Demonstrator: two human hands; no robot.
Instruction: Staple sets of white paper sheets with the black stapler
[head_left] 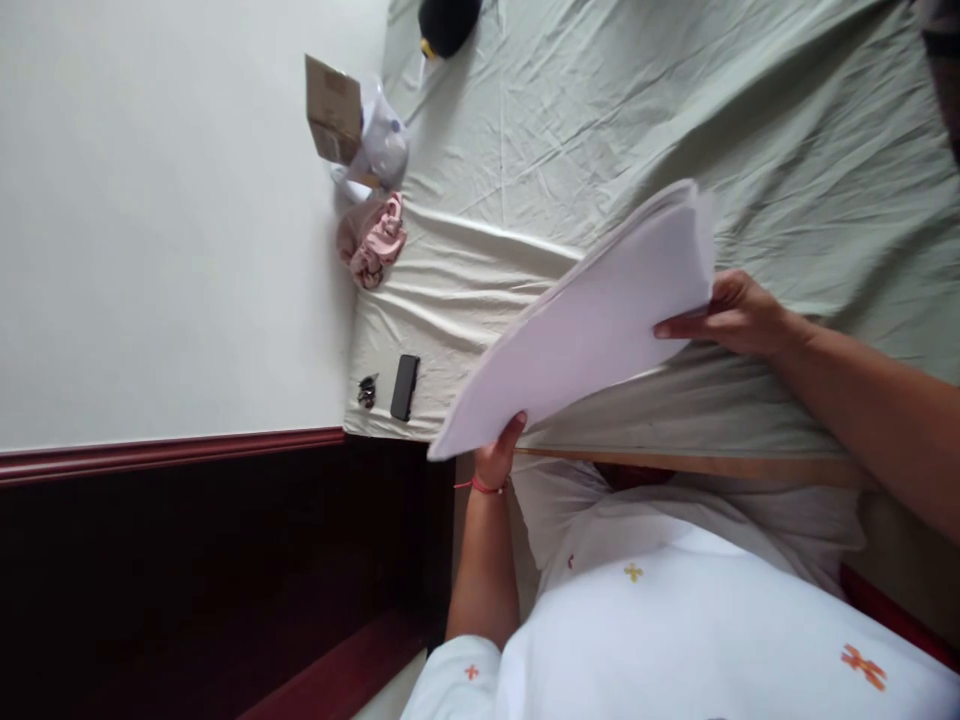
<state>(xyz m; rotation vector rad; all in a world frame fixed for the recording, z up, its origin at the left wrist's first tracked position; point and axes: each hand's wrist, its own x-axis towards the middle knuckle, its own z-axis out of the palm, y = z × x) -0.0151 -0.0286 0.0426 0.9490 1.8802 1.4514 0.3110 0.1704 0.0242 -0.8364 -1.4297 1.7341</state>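
Note:
A stack of white paper sheets (585, 320) is held slantwise between my two hands, above the near edge of the cloth-covered surface. My left hand (499, 455), with a red string at the wrist, grips its lower left part, thumb on the face towards me. At the right end my right hand (731, 315) clasps the edge, its thumb lying on the face and the other fingers mostly hidden behind. The sheets bow slightly, and their far right corner looks a little blurred.
A pale green wrinkled cloth (570, 130) covers the surface. On its left lie a black phone (405, 387), keys (367, 390) and a pink cloth (375, 240). Behind them are a cardboard box (334, 110) and a clear plastic bag (386, 140). A dark object (448, 25) sits at the back.

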